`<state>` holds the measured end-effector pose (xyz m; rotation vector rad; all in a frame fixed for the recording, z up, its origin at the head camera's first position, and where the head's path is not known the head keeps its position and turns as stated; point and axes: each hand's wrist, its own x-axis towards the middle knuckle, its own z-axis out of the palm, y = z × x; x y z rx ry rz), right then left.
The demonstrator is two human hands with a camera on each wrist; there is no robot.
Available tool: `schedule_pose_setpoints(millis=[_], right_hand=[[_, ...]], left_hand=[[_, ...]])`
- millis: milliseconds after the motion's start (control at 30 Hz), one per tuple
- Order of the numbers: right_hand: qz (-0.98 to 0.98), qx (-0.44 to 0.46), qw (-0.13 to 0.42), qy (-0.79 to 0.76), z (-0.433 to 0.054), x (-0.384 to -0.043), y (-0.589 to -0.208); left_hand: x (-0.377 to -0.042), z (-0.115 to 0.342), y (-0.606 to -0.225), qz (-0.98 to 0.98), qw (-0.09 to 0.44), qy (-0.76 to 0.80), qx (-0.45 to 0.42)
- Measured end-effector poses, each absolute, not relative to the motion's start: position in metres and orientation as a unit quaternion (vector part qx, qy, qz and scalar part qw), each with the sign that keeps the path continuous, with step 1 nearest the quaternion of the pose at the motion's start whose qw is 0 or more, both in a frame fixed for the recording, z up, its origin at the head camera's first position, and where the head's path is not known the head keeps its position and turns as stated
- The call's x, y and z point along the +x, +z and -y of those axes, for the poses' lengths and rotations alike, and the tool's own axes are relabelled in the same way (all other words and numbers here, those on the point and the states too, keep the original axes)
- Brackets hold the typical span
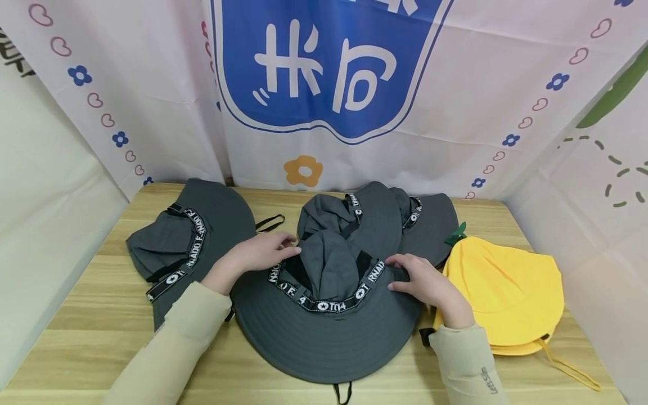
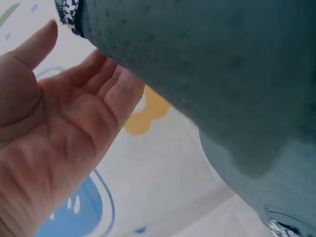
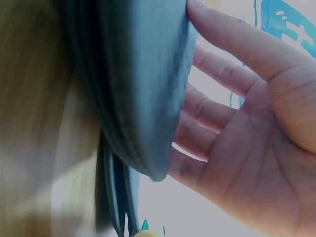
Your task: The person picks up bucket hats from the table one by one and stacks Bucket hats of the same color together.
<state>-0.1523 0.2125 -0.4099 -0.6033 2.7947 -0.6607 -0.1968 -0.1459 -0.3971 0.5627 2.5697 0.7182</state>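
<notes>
L hand [image 1: 260,253], R hand [image 1: 424,281] reach in, thumbs spread from fingers, opp. sides of dk-grey wide-brim fabric hat [image 1: 329,340]; open room front-L, light wood-grain tabletop [image 1: 76,349].

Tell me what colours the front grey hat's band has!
The hatband is black with white lettering, clearest in the head view.

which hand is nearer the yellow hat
Right. The right hand is at the right side of the front gray hat, close to the yellow hat; the left hand is at its left side, farther away.
</notes>
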Motion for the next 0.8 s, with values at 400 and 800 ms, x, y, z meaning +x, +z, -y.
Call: schedule_pose_setpoints(millis=[400, 800], right_hand=[[-0.958, -0.199, 0.079, -0.190, -0.203, -0.145, -0.406], [-0.958, -0.205, 0.104, -0.173, -0.201, -0.141, -0.403]], left_hand=[[-0.228, 0.123, -0.398, -0.932, 0.238, 0.243, 0.123], [-0.247, 0.114, -0.408, -0.872, 0.256, 0.416, 0.012]])
